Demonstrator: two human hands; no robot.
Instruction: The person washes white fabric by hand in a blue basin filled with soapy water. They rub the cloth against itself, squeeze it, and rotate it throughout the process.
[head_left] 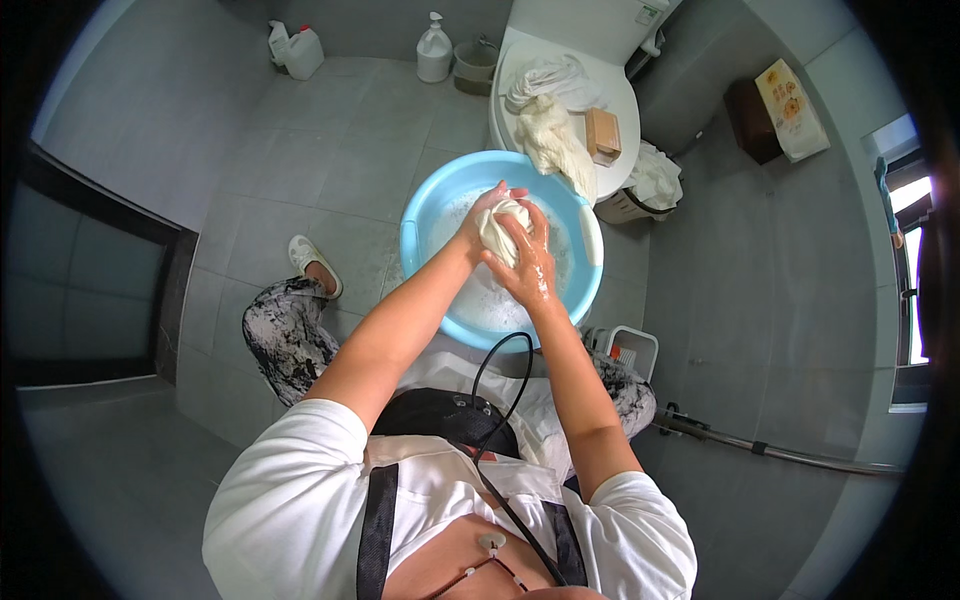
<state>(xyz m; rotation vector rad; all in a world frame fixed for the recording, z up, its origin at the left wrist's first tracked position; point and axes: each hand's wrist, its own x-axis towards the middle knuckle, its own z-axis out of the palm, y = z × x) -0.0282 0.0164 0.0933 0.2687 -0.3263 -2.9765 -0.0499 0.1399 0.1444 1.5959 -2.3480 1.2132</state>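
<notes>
A bunched-up wet white cloth (497, 236) is squeezed between my two hands above a light blue basin (412, 240). My left hand (474, 220) grips it from the left and far side. My right hand (533, 268) presses over it from the right, fingers curled on top, with suds on the back of the hand and wrist. Soapy water (480, 305) with white foam fills the bottom of the basin. Over the basin's far rim hangs a cream knitted cloth (550, 140), apart from my hands.
Beyond the basin stands a toilet (625, 105) with its lid down, holding a white cloth (555, 82) and a brown block (603, 135). A laundry basket (622, 208) sits right of it. A pump bottle (434, 52) and a bucket (475, 65) stand by the wall.
</notes>
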